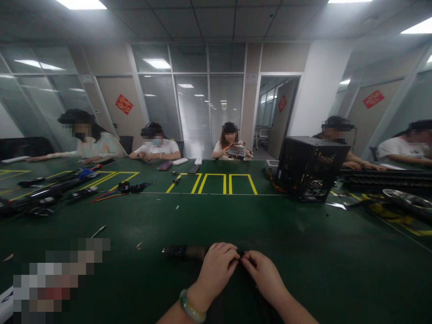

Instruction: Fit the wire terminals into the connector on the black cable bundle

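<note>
My left hand (218, 265) lies over a dark tube-shaped tool (193, 253), its fingers closed around the right part of it. Toward the left, the tool tapers to a black ringed end with a small metal tip; its exact kind does not show. Close beside it, my right hand (262, 271) is pinched, thumb and fingers meeting near the tool's right end. Whatever those fingertips hold is hidden or too small to name. Below and between my wrists the dark shapes blend into shadow. A green bangle (191, 307) circles my left wrist.
On the green table (145, 225), a black computer case (308, 168) stands at the right, near a metal-rimmed wheel (410, 198). Black parts with wires (124, 188) lie leftward. A thin pointed rod (99, 231) rests front left. Several people sit around the far side.
</note>
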A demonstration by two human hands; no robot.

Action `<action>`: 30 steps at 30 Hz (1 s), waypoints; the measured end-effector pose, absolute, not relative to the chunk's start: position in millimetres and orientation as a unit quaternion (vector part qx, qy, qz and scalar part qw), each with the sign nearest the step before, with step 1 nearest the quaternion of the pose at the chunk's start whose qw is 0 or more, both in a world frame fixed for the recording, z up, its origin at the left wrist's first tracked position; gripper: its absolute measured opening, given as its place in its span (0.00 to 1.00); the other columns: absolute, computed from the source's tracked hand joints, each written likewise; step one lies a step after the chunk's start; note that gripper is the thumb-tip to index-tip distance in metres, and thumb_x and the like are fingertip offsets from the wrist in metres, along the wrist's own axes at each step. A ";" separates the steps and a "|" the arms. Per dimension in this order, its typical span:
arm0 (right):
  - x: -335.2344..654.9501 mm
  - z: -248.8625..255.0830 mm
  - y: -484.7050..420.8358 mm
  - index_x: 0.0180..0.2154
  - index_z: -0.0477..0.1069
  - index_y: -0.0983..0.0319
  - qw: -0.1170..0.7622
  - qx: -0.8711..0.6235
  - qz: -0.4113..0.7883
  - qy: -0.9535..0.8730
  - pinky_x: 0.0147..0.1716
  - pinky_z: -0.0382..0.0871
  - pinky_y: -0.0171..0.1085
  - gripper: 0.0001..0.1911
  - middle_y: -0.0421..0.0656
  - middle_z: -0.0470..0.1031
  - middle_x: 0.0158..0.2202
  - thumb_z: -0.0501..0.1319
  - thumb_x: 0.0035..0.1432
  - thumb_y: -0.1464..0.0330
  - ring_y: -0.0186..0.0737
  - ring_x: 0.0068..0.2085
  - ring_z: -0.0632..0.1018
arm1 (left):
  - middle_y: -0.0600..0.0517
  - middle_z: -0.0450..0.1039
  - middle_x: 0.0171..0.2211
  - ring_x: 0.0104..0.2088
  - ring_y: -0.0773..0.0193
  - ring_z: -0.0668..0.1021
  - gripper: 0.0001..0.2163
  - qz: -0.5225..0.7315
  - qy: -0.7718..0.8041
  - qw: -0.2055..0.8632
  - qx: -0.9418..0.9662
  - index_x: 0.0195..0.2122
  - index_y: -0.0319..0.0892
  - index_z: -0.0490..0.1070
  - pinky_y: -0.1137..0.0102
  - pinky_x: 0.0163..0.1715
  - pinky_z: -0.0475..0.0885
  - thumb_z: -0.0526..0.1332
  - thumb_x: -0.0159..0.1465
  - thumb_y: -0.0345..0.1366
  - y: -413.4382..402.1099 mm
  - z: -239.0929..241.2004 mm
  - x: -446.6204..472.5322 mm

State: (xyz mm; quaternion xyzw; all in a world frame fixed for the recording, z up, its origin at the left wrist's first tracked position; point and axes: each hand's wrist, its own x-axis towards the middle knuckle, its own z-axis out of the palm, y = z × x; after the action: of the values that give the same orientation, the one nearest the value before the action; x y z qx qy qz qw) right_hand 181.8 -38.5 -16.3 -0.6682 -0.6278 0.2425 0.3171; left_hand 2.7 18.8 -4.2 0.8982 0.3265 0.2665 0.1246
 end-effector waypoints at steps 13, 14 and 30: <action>181.8 -16.0 -34.3 0.32 0.73 0.59 0.313 -0.674 0.245 -0.623 0.31 0.60 0.31 0.12 0.38 0.75 0.30 0.55 0.63 0.62 0.36 0.31 0.75 | 0.54 0.74 0.43 0.45 0.60 0.73 0.05 0.253 0.335 0.103 0.902 0.38 0.47 0.73 0.63 0.49 0.63 0.61 0.64 0.30 18.4 -3.6 5.1; 181.7 -16.3 -34.6 0.32 0.73 0.60 0.316 -0.670 0.242 -0.626 0.31 0.61 0.32 0.11 0.38 0.75 0.30 0.55 0.63 0.62 0.37 0.32 0.75 | 0.54 0.74 0.43 0.45 0.60 0.73 0.05 0.255 0.336 0.104 0.901 0.38 0.47 0.73 0.63 0.49 0.62 0.61 0.64 0.30 18.0 -3.6 5.2; 175.4 -10.1 -41.7 0.36 0.75 0.58 0.340 -0.678 0.283 -0.587 0.30 0.67 0.34 0.15 0.41 0.76 0.34 0.54 0.63 0.57 0.42 0.35 0.76 | 0.53 0.74 0.43 0.45 0.60 0.73 0.06 0.276 0.338 0.109 0.893 0.38 0.46 0.72 0.62 0.48 0.63 0.60 0.63 0.28 15.0 -4.5 4.8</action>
State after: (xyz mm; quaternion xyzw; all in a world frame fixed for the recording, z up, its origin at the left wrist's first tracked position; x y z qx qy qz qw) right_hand 175.4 -41.7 -10.1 -0.6782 -0.5867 0.2828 0.3403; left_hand 4.8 15.0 -4.5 0.8934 0.3378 0.2756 0.1086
